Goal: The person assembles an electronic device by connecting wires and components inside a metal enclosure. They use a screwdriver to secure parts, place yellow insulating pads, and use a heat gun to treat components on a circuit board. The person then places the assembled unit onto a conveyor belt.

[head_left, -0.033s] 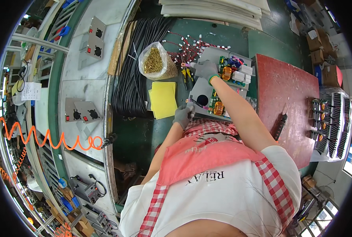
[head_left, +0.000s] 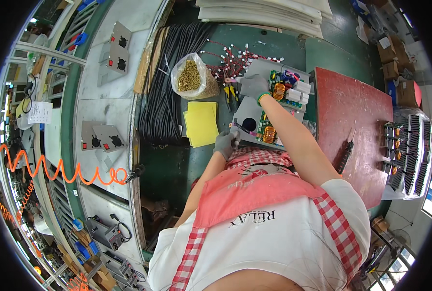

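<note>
Two grey metal chassis lie one behind the other on the bench, each carrying a green circuit board with copper coils. My gloved right hand (head_left: 254, 86) reaches over the left part of the far chassis (head_left: 259, 64), fingers drawn together and pointing left; whatever they pinch is too small to make out. At the left edge of the near chassis (head_left: 239, 114), beside its round dark hole, my gloved left hand (head_left: 224, 142) is closed on the metal rim. A short dark and purple wire (head_left: 243, 128) lies by its fingertips. Yellow-handled pliers (head_left: 232, 94) rest left of the chassis.
Left of the chassis are a clear bag of brass-coloured parts (head_left: 189, 80), yellow sheets (head_left: 201, 123) and a bundle of black cables (head_left: 160, 106). Red wires with white connectors (head_left: 230, 56) spread behind. A dark screwdriver-like tool (head_left: 344, 156) lies on the red board (head_left: 356, 109) at right.
</note>
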